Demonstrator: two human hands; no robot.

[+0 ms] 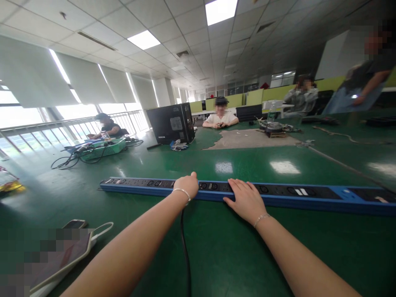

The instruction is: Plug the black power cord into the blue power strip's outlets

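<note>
One yellow-and-red packet (12,186) pokes in at my far left, then two phones, a near one (72,251) with one white cord (103,229) and another (75,224) just behind it. Farther back I've got one green basket (107,149) with several dark cords (too tangled to count) and one person (108,128) by the railing. Next comes one black computer case (169,124) with a bundle of gloves (178,145) beside it; can't tell how many.

Center of my feed: one long blue power strip (216,194), lying crosswise on the green tabletop (222,255) and running out toward the right edge. Two hands on it, one bracelet per wrist. Left hand (186,185) is curled in over the strip with its thumb up. One black cable (185,247) runs up beneath that wrist, but I can't tell if the fingers pinch it. Past the strip, a second person (221,117) sits opposite. Right hand (246,199) lies flat, fingers across the sockets, thumb apart on the near side. Two more people, one seated (300,99), one standing (360,84), finish off my right.
</note>
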